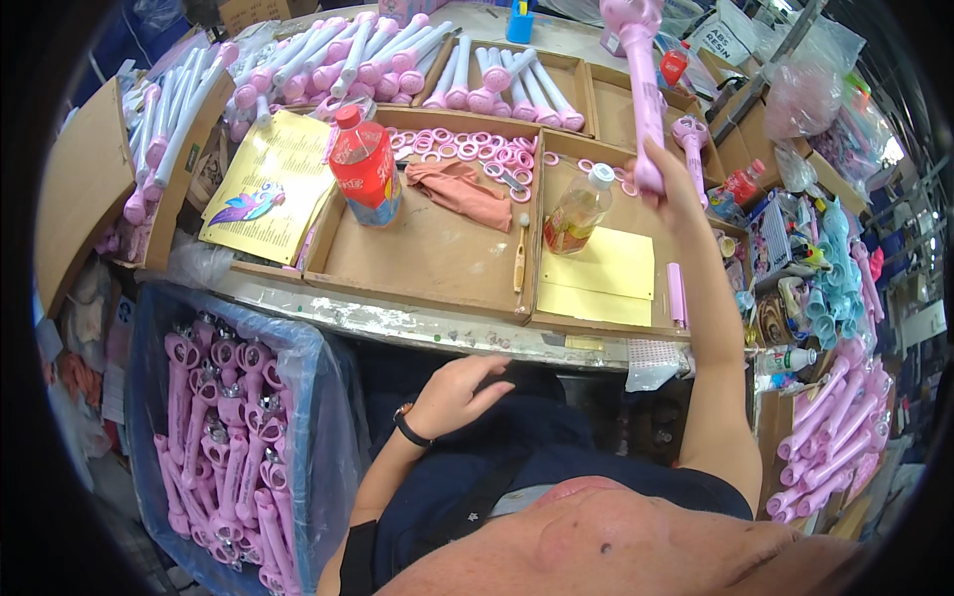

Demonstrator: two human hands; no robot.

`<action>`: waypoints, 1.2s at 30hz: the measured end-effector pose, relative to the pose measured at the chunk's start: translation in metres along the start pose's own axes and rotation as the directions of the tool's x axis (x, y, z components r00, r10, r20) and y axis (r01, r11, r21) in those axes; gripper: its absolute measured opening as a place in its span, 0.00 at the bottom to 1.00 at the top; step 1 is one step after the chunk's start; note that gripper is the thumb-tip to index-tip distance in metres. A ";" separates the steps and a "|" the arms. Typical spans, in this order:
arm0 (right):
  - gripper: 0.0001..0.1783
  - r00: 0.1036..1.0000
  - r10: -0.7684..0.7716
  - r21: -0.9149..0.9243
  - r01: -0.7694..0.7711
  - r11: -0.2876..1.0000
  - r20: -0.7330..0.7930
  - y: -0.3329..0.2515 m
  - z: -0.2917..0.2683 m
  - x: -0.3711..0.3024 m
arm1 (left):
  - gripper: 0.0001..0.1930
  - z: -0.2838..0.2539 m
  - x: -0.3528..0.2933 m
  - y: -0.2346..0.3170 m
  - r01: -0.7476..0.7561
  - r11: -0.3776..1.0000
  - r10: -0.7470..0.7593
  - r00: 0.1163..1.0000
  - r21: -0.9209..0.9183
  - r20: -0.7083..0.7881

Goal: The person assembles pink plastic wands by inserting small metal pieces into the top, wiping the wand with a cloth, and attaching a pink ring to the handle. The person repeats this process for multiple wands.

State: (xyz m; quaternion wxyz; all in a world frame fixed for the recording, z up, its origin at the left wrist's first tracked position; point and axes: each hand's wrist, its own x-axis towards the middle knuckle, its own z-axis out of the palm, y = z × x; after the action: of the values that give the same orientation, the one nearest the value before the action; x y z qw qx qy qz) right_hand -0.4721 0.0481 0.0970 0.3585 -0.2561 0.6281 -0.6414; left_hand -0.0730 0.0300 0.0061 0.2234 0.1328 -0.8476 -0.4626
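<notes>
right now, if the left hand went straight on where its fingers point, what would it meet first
The left hand would likely meet the worn, whitish front edge of the worktable; depth is unclear, so it might pass beneath.

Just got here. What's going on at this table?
A person holds a pink wand by its lower end in the right hand, arm stretched out over the table. The left hand is open and empty near the front edge. Pink rings lie in a cardboard tray; more pink wands fill a blue bin at left.
</notes>
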 end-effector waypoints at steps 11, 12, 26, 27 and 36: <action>0.19 0.942 0.091 -0.041 -0.110 0.993 -0.323 0.088 -0.055 0.165 | 0.16 0.024 0.039 0.015 -0.288 0.910 0.259 0.956 0.298 0.134; 0.16 0.982 0.031 0.106 -0.011 0.994 -0.187 0.090 -0.055 0.167 | 0.16 0.028 0.047 0.015 -0.336 0.887 0.305 0.941 0.317 0.145; 0.50 0.914 -0.214 -0.421 0.354 0.835 0.344 0.110 0.025 -0.008 | 0.21 0.065 0.160 -0.036 -0.302 0.632 0.026 0.928 0.713 0.371; 0.51 0.920 -0.239 -0.348 0.344 0.872 0.309 0.109 0.025 -0.007 | 0.23 0.068 0.165 -0.038 -0.311 0.582 -0.002 0.924 0.751 0.384; 0.51 0.788 -0.585 -0.625 0.361 0.692 -0.192 0.117 -0.053 0.048 | 0.26 0.095 0.184 -0.053 -0.451 0.300 0.074 0.889 0.841 0.451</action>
State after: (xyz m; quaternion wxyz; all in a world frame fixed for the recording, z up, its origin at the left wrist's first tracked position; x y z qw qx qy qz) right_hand -0.5263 0.0486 -0.0293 -0.0412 -0.3769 0.7535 -0.5371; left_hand -0.2787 -0.0090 -0.0366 0.0371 0.0136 -0.9905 0.1316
